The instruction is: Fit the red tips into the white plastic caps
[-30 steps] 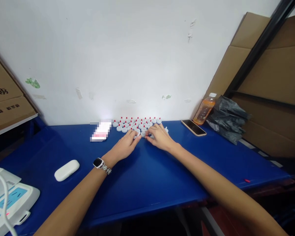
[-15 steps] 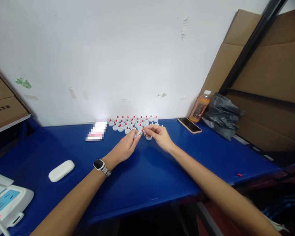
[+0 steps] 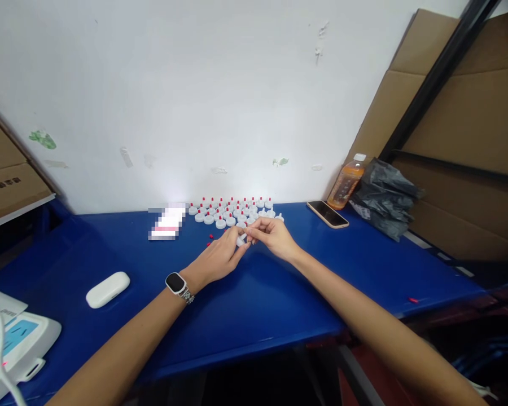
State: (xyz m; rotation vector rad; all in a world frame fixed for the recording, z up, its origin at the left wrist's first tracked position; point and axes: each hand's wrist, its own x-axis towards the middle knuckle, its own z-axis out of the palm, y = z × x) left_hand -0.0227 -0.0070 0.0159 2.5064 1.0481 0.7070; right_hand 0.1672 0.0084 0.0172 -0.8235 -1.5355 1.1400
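Note:
My left hand [image 3: 220,252], a watch on its wrist, grips a white nozzle cap [image 3: 240,241] between thumb and fingers, above the blue table. The fingers of my right hand [image 3: 271,237] are pinched together at the cap's spout; whatever small piece they hold is hidden. Just beyond both hands stand rows of white caps [image 3: 220,224], most with red tips on their spouts. A few caps at the right of the group, such as one white cap [image 3: 280,218], have bare spouts. Small loose red tips [image 3: 211,236] lie beside my left hand.
On the blue table [image 3: 254,304] lie a white case [image 3: 108,290] at left, a phone [image 3: 327,214] at right, and a stray red tip [image 3: 413,300]. An orange drink bottle [image 3: 346,181] and a dark plastic bag [image 3: 385,197] stand far right. A white device [image 3: 23,349] sits front left.
My hands have come slightly lower and closer together, and the cap in my left hand has turned. The cap that stood under my right hand no longer shows. More loose red tips are visible.

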